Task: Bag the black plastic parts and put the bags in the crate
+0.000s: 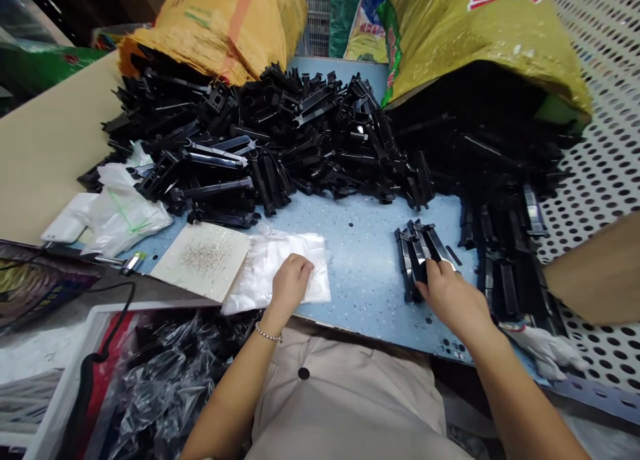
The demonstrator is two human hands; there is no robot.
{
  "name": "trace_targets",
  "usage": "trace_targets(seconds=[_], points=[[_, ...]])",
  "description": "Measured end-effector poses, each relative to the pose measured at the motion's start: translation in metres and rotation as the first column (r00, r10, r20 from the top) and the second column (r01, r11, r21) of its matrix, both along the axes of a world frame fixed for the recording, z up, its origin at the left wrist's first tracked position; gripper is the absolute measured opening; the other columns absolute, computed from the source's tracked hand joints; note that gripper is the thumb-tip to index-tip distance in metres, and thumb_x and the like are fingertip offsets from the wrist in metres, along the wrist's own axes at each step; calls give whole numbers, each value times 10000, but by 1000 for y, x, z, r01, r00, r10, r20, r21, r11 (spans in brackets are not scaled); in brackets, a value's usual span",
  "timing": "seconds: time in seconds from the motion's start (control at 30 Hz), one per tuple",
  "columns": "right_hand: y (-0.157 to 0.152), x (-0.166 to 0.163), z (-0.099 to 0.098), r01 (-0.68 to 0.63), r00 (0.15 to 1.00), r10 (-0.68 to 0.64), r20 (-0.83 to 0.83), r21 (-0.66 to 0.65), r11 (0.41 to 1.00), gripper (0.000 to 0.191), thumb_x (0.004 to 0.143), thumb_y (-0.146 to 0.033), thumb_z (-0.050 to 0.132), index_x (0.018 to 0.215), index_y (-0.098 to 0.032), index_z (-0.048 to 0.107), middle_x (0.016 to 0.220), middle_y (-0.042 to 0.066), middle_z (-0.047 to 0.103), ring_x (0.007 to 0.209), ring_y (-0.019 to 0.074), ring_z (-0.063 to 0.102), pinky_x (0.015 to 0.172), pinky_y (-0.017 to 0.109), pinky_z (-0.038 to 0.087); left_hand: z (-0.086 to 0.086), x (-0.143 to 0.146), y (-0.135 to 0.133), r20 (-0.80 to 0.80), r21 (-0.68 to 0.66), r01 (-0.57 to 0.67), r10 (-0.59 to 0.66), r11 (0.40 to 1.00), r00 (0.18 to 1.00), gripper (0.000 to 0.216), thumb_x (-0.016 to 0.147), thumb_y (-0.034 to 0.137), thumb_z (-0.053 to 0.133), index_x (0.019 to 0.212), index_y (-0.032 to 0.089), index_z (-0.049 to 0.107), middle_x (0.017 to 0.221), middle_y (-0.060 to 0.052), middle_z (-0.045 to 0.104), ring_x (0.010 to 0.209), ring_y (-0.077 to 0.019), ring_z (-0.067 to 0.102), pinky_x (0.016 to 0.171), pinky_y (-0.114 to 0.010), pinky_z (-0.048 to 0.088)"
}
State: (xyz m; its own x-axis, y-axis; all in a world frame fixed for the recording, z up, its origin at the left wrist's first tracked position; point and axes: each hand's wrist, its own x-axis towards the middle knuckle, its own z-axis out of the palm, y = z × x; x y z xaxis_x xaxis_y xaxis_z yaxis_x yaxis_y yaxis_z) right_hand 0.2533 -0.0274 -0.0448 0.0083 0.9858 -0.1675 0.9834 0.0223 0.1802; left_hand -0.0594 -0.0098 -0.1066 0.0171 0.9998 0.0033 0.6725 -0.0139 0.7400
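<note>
My left hand [290,280] rests curled on a white plastic bag [270,273] lying flat on the light blue table [360,253]. My right hand [447,290] is closed around a small bundle of black plastic parts [417,250] lying near the table's front right. A big heap of the same black parts [270,140] fills the back of the table. A pale board [200,259] with a scatter of tiny metal pieces lies left of the bag.
Two yellow sacks [220,20] [480,40] spill black parts at the back. More black parts [505,247] run down the right side beside a perforated white panel [600,147]. Crumpled clear bags [117,210] lie at left; a bin of black film [160,387] stands below.
</note>
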Motion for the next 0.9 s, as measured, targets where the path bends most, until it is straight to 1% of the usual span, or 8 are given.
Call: trace_targets(seconds=[0.1,0.17,0.27,0.33,0.43,0.57,0.73,0.9], points=[[-11,4,-17,49,978,-56,-203,-41,998,396,901,-279,503,1262,-117,505,1091,165,611,841,269,646,625,328,466,0,-6,0,157,-31,-42,46,999,986,175,830,197,557,660,180,597,776,-15,607,745,-146,599,714,-264,461],[-14,-1,-22,77,847,-128,-516,-118,990,391,892,-306,514,1254,-156,524,1095,137,619,852,238,638,668,326,486,0,-5,-1,197,-33,-64,69,997,978,166,808,200,569,646,181,600,761,-10,604,722,-135,595,698,-252,461],[-17,-20,-22,-25,268,-394,-879,-415,910,402,844,-394,600,1184,-180,578,970,76,640,757,171,615,635,283,510,1,0,-1,226,-36,-95,101,995,969,155,787,190,573,638,181,614,751,-10,609,714,-132,594,701,-250,465],[-21,-41,-24,-219,-151,-629,-763,-595,774,400,779,-410,695,1090,-171,616,876,45,637,676,132,597,563,233,507,3,2,-1,219,-37,-122,127,992,967,147,772,175,578,630,181,616,738,-12,616,712,-136,596,705,-254,467],[-28,-74,-35,-468,-458,-819,-347,-688,554,396,702,-360,805,987,-136,647,845,38,644,639,75,586,534,143,501,5,0,-1,215,-46,-154,161,987,963,96,766,165,581,681,182,625,723,-7,639,680,-137,606,676,-251,476],[-33,-95,-46,-583,-538,-842,-45,-702,410,378,740,-313,805,1014,-94,663,835,38,657,593,22,560,562,69,504,7,-14,-6,190,41,-159,148,986,970,127,795,116,527,816,184,632,794,-12,670,730,-146,638,716,-269,521],[-34,-96,-37,-603,-575,-818,-19,-667,438,351,760,-281,793,1028,-96,664,846,43,658,613,41,578,582,89,532,10,-26,-8,-44,201,13,-5,980,999,367,782,7,446,992,179,692,1051,-88,669,1035,-214,624,963,-390,504],[-25,-110,-43,-697,-531,-844,71,-603,388,325,815,-241,730,1071,-70,628,825,35,628,612,32,566,555,70,511,20,-21,-10,26,190,40,-46,981,999,558,805,20,450,1328,194,534,1355,-124,537,1217,-220,557,1006,-381,502]])
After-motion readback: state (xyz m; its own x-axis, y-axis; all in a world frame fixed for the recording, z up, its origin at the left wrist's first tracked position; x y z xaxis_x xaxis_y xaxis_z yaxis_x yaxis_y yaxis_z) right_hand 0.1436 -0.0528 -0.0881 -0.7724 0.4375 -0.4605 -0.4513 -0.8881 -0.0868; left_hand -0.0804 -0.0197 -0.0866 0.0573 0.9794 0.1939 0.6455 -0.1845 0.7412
